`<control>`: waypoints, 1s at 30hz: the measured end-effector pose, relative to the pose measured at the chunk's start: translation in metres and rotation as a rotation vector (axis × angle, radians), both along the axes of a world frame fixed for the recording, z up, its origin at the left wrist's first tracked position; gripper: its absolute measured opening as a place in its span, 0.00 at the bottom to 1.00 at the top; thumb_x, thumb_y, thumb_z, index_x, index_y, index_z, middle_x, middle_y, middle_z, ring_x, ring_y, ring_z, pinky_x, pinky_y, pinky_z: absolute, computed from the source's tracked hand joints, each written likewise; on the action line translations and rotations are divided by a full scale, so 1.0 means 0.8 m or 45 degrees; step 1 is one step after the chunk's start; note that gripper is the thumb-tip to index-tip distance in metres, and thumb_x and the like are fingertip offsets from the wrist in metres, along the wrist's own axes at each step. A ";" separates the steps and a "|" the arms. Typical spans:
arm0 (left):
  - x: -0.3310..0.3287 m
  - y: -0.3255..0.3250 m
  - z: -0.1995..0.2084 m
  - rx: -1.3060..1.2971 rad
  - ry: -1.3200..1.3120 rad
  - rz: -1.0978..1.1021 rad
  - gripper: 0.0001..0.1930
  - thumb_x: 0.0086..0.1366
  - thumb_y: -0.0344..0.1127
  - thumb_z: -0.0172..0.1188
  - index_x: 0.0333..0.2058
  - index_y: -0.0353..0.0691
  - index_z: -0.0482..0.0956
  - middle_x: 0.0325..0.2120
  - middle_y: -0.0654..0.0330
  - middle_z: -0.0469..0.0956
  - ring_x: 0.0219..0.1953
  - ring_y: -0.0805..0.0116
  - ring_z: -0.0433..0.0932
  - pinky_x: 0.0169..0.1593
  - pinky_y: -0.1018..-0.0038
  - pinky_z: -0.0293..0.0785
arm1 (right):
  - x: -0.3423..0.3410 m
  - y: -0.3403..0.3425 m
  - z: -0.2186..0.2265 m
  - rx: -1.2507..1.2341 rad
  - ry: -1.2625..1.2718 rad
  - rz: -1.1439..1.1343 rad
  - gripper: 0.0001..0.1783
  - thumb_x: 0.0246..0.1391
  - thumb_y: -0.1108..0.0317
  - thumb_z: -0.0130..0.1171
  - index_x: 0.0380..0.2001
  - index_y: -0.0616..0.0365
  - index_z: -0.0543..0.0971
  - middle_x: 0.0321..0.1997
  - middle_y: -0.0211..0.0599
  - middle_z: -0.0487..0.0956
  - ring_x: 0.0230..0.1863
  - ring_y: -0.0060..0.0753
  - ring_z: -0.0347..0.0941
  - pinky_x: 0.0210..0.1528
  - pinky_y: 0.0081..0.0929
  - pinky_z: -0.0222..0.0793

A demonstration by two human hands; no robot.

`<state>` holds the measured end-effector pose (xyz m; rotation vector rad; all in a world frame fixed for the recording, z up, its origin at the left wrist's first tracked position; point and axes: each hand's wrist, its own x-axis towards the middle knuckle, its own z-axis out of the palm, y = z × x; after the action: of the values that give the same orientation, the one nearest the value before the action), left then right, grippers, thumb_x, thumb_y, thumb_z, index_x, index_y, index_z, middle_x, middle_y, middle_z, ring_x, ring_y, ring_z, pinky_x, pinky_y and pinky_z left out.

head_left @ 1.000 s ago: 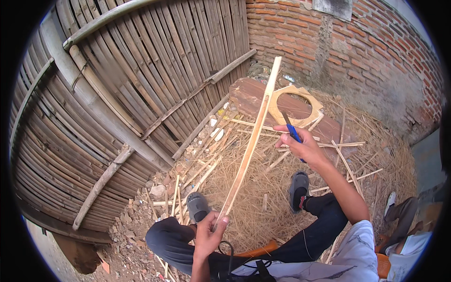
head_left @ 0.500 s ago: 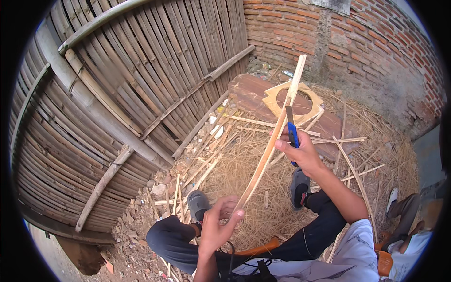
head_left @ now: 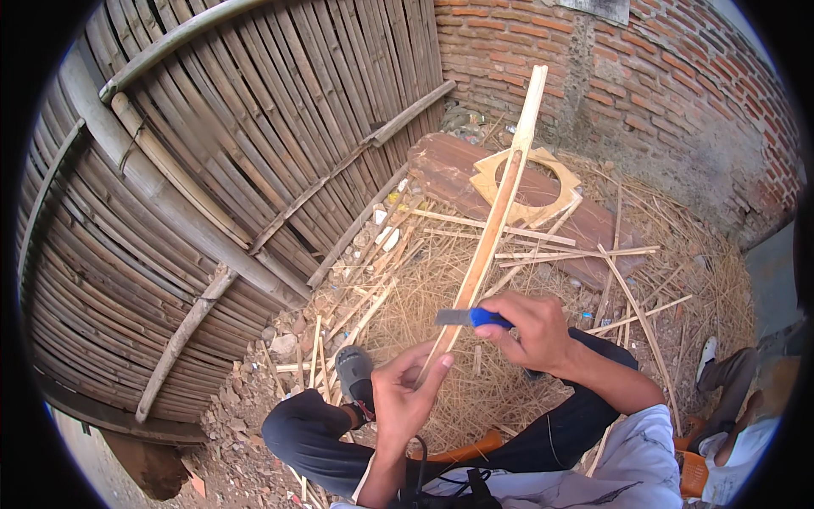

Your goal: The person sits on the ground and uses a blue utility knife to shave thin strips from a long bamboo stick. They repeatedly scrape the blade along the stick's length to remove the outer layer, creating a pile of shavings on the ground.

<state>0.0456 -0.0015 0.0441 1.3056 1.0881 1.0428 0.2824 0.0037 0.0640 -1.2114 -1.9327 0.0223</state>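
A long bamboo strip (head_left: 490, 229) slants up and away from me, pale at its far end and browner along the rest. My left hand (head_left: 405, 388) is closed around its near end, the thumb lying along one edge. In my right hand (head_left: 532, 332) is a blue-handled utility knife (head_left: 485, 317). Its grey blade lies across the strip, a little beyond my left fingers. Part of the knife's handle is hidden inside my right fist.
A wooden frame with a round hole (head_left: 486, 181) lies on a brown board (head_left: 441, 174) ahead. Loose bamboo sticks (head_left: 640, 310) and shavings litter the ground. A bamboo wall (head_left: 212, 127) rises at the left, a brick wall (head_left: 661, 102) behind. Another person (head_left: 736, 382) sits at right.
The knife in my right hand has come down the strip toward my left hand, its blade turning crosswise. The strip's far end now reaches higher, and my left hand keeps its hold.
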 end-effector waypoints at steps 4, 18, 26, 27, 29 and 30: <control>0.002 -0.002 0.003 -0.052 -0.094 -0.017 0.16 0.71 0.30 0.72 0.55 0.31 0.86 0.28 0.68 0.85 0.28 0.89 0.72 0.28 0.85 0.64 | -0.015 -0.011 0.005 0.068 -0.090 0.004 0.19 0.60 0.52 0.73 0.40 0.58 0.85 0.30 0.38 0.85 0.23 0.39 0.83 0.23 0.32 0.75; 0.005 0.000 -0.004 -0.035 -0.108 0.014 0.15 0.74 0.31 0.69 0.55 0.30 0.86 0.29 0.72 0.81 0.29 0.88 0.71 0.30 0.85 0.62 | -0.019 -0.012 0.003 0.044 -0.165 -0.056 0.16 0.59 0.54 0.74 0.41 0.54 0.87 0.29 0.34 0.85 0.22 0.36 0.83 0.23 0.32 0.75; 0.000 -0.002 -0.010 -0.007 -0.071 -0.009 0.16 0.74 0.30 0.69 0.56 0.29 0.86 0.36 0.66 0.86 0.35 0.85 0.76 0.36 0.83 0.73 | -0.010 -0.009 0.001 0.079 -0.195 -0.151 0.16 0.64 0.52 0.70 0.43 0.53 0.87 0.28 0.34 0.85 0.22 0.35 0.83 0.23 0.31 0.75; -0.006 -0.003 -0.014 -0.045 -0.005 -0.030 0.16 0.74 0.31 0.69 0.55 0.29 0.86 0.36 0.65 0.86 0.35 0.84 0.77 0.37 0.83 0.73 | 0.000 -0.002 0.004 0.074 -0.163 -0.212 0.16 0.64 0.52 0.70 0.43 0.53 0.87 0.29 0.35 0.86 0.23 0.34 0.83 0.23 0.31 0.76; -0.022 -0.012 -0.025 -0.116 0.126 -0.075 0.16 0.74 0.31 0.70 0.55 0.29 0.86 0.38 0.65 0.86 0.36 0.83 0.78 0.37 0.83 0.75 | 0.023 0.016 0.010 0.159 -0.111 -0.336 0.16 0.67 0.53 0.68 0.43 0.55 0.88 0.31 0.37 0.88 0.23 0.34 0.84 0.24 0.32 0.76; -0.027 -0.018 -0.029 -0.128 0.095 -0.089 0.15 0.74 0.31 0.70 0.55 0.29 0.87 0.38 0.64 0.86 0.36 0.83 0.78 0.37 0.83 0.75 | 0.038 0.027 0.013 0.248 -0.089 -0.399 0.17 0.68 0.53 0.66 0.43 0.57 0.88 0.33 0.39 0.89 0.23 0.33 0.84 0.24 0.32 0.76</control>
<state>0.0243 -0.0159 0.0205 1.3003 1.1284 0.8827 0.3129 0.0253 0.0744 -1.3822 -1.7371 -0.3676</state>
